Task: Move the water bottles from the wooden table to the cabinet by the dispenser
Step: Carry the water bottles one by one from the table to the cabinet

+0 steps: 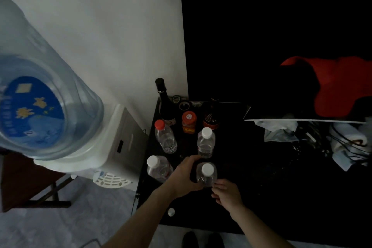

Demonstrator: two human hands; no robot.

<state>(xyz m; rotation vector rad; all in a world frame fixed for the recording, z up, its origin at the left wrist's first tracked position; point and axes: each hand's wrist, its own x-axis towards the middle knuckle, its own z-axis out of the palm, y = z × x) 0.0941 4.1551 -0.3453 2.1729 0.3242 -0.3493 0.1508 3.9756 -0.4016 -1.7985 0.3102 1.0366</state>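
Several clear water bottles stand on the black cabinet top (251,197) beside the white dispenser (112,147). My left hand (185,177) is wrapped around the near white-capped bottle (207,174), which stands upright. My right hand (227,193) touches that same bottle's lower right side with its fingertips. Another white-capped bottle (205,143) stands just behind it. A red-capped bottle (165,137) stands at the left, and a third white-capped bottle (158,167) sits near the cabinet's left edge.
A dark wine bottle (164,102), an orange-lidded jar (188,122) and a dark sauce bottle (211,115) stand at the back. Tape rolls (181,102) lie by the wall. Crumpled bags and cables (322,137) crowd the right. A red cloth (340,84) hangs above.
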